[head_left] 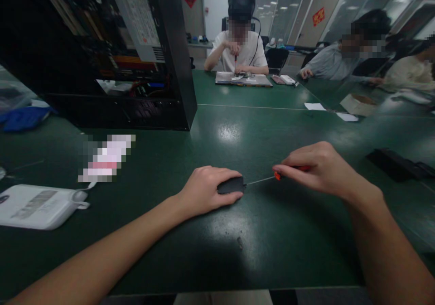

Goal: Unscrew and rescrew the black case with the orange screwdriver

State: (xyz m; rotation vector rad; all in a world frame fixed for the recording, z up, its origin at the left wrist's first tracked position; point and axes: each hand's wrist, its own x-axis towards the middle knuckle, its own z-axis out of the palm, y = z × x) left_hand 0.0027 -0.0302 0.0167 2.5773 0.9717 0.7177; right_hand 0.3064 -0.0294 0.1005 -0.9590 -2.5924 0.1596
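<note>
A small black computer mouse rests on the green table, held by my left hand with fingers along its far side and the thumb along its near side. In my right hand is a screwdriver with a red handle, gripped between thumb and fingers. Its thin metal shaft points left, and the tip meets or nearly meets the right end of the mouse. Most of the handle is hidden by my fingers.
An opened black computer case stands at the left back. A white power bank lies at the left. Across the table, a person works over a flat panel. A black object lies at the right.
</note>
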